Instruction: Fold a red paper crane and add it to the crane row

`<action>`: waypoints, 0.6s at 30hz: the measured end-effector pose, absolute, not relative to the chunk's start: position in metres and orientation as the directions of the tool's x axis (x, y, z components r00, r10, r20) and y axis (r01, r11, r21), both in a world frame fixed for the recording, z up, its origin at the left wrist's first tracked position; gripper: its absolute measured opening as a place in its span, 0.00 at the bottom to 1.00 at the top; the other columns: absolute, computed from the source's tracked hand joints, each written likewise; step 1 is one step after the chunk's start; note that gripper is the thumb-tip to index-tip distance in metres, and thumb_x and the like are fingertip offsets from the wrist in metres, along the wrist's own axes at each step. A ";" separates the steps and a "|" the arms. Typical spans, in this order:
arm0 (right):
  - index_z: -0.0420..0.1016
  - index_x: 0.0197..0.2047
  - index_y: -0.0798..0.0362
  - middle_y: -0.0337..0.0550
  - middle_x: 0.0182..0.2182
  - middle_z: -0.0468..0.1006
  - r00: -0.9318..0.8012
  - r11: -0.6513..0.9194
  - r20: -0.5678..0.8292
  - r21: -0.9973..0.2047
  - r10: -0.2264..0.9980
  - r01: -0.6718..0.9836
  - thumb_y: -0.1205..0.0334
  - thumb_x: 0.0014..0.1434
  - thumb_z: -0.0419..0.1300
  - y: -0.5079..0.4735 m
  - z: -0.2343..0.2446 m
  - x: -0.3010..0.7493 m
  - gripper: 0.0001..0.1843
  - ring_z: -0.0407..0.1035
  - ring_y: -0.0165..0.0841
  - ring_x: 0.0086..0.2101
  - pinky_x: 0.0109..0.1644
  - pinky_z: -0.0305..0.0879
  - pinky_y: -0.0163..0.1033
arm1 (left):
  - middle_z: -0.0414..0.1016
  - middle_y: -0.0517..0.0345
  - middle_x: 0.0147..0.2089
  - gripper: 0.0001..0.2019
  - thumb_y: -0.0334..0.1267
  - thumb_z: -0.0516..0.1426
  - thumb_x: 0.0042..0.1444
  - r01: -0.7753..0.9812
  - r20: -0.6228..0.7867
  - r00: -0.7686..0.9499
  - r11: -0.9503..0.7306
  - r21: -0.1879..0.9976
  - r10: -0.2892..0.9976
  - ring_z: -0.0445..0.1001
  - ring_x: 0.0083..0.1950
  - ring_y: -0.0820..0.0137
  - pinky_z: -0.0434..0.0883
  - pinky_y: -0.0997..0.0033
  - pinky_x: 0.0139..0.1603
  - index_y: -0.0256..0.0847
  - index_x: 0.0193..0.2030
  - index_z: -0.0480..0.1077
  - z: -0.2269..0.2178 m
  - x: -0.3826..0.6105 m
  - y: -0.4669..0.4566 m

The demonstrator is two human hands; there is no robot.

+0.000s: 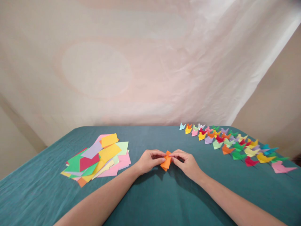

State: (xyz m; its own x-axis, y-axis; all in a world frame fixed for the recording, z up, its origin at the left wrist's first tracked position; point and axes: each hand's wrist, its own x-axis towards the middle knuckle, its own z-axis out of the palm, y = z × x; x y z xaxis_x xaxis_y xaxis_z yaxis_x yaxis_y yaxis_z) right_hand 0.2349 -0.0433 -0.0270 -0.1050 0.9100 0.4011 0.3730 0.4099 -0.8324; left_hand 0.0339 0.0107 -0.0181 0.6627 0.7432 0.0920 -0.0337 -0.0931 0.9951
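Between my hands, just above the cloth near the middle of the table, is a small folded piece of orange paper [167,162]. My left hand [150,161] pinches its left edge between thumb and fingers. From the other side, my right hand [184,161] grips the right edge in the same way, thumb below and forefinger on top. The paper stands tilted, with a pointed corner at the top and another at the bottom. Its finer folds are too small to make out, and the fingertips cover part of both sides.
Left of my hands lies a loose pile of coloured paper sheets [101,158]. On the right, rows of folded paper birds [227,150] in many colours run from the back edge towards the front. Dark green cloth [150,201] covers the table, and a pale hanging sheet [150,69] stands behind.
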 end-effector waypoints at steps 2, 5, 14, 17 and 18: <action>0.78 0.36 0.50 0.42 0.32 0.75 -0.109 0.419 0.409 -0.828 0.906 0.372 0.60 0.56 0.57 -0.044 -0.026 0.235 0.09 0.69 0.33 0.32 0.36 0.65 0.38 | 0.76 0.50 0.43 0.17 0.44 0.63 0.47 -0.025 0.101 0.659 -0.113 0.993 0.745 0.74 0.43 0.64 0.69 0.68 0.46 0.35 0.41 0.75 -0.018 0.034 0.011; 0.78 0.36 0.50 0.42 0.31 0.75 -0.112 0.428 0.418 -0.819 0.901 0.383 0.60 0.57 0.57 -0.046 -0.024 0.234 0.09 0.69 0.33 0.32 0.36 0.65 0.38 | 0.76 0.50 0.42 0.16 0.43 0.63 0.47 -0.027 0.122 0.654 -0.138 0.990 0.746 0.73 0.42 0.66 0.69 0.69 0.45 0.35 0.40 0.76 -0.019 0.033 0.011; 0.77 0.34 0.52 0.41 0.30 0.76 -0.088 0.396 0.393 -0.838 0.915 0.376 0.61 0.56 0.57 -0.048 -0.019 0.230 0.08 0.67 0.31 0.29 0.33 0.63 0.36 | 0.75 0.52 0.39 0.14 0.42 0.64 0.47 -0.016 0.160 0.647 -0.196 0.980 0.746 0.73 0.38 0.68 0.69 0.72 0.41 0.36 0.37 0.77 -0.017 0.034 0.009; 0.77 0.33 0.53 0.40 0.29 0.75 -0.089 0.384 0.380 -0.843 0.921 0.377 0.61 0.56 0.57 -0.049 -0.018 0.229 0.08 0.68 0.31 0.29 0.34 0.63 0.35 | 0.75 0.52 0.39 0.13 0.42 0.63 0.47 0.003 0.172 0.653 -0.229 0.973 0.738 0.72 0.38 0.69 0.68 0.73 0.40 0.36 0.37 0.77 -0.017 0.033 0.010; 0.77 0.33 0.53 0.40 0.28 0.75 -0.081 0.377 0.376 -0.845 0.923 0.378 0.61 0.56 0.57 -0.049 -0.018 0.228 0.08 0.67 0.31 0.28 0.34 0.63 0.35 | 0.75 0.52 0.39 0.13 0.42 0.63 0.47 0.000 0.170 0.653 -0.225 0.974 0.738 0.72 0.38 0.69 0.68 0.74 0.39 0.36 0.37 0.77 -0.017 0.033 0.010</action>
